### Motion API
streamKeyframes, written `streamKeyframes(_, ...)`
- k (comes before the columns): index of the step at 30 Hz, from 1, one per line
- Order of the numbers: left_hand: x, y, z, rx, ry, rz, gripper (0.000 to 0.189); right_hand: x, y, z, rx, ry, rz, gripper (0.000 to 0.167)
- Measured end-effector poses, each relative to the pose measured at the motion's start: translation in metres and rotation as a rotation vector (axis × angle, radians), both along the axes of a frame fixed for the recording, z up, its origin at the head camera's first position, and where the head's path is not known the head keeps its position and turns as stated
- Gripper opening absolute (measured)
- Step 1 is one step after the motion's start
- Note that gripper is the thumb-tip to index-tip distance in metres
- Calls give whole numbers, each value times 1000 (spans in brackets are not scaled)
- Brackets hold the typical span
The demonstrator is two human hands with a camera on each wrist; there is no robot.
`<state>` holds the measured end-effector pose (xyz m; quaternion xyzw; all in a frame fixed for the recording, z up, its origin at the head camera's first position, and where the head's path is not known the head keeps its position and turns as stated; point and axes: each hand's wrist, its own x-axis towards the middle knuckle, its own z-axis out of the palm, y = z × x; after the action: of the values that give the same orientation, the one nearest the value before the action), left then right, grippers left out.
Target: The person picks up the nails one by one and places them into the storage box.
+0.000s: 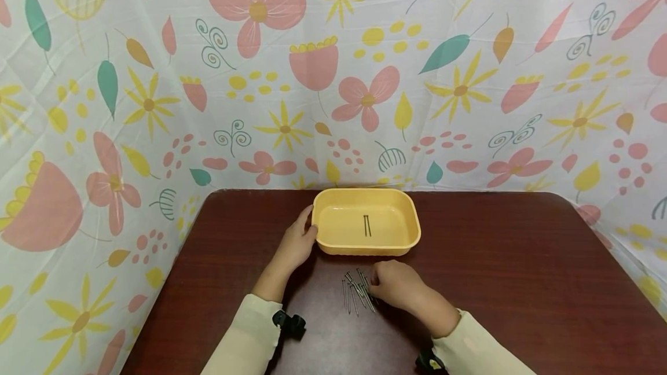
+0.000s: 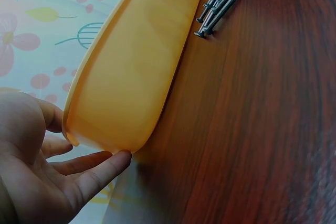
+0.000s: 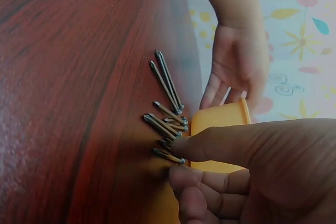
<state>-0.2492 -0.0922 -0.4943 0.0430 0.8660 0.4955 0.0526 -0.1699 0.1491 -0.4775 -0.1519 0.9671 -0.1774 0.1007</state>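
A yellow plastic tray (image 1: 366, 250) stands on the table, with two metal nails (image 1: 367, 225) lying side by side inside it. My left hand (image 1: 297, 241) grips the tray's left end; in the left wrist view its fingers (image 2: 105, 174) spread around the outer corner and rim. In front of the tray lies a loose pile of nails (image 1: 351, 294), heads toward the tray. My right hand (image 1: 401, 285) is over the right side of this pile. The right wrist view shows its thumb and index finger pinching one nail (image 3: 167, 156) near the head, the other fingers curled.
The dark red-brown wooden table (image 1: 521, 271) runs out to both sides of the tray. A white cloth with flower prints (image 1: 365, 97) hangs right behind the table's back edge and along its left side. Dark straps (image 1: 289, 324) sit on the wrists over light sleeves.
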Motion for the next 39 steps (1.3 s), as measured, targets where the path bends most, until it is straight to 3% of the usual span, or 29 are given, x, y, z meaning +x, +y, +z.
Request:
streamKeyframes(9,0,0,0,-2,2,2,57,0,-2,-2,-7,-14,-4,46)
streamKeyframes(25,1,0,2,-1,1,-1,57,1,-4,-1,-41,-35,-3,47)
streamKeyframes(33,1,-1,1,3,-8,-2,57,1,0,3,-77,11,10,27)
streamKeyframes(39,1,-1,1,6,-23,-9,58,0,3,16,-156,35,31,16)
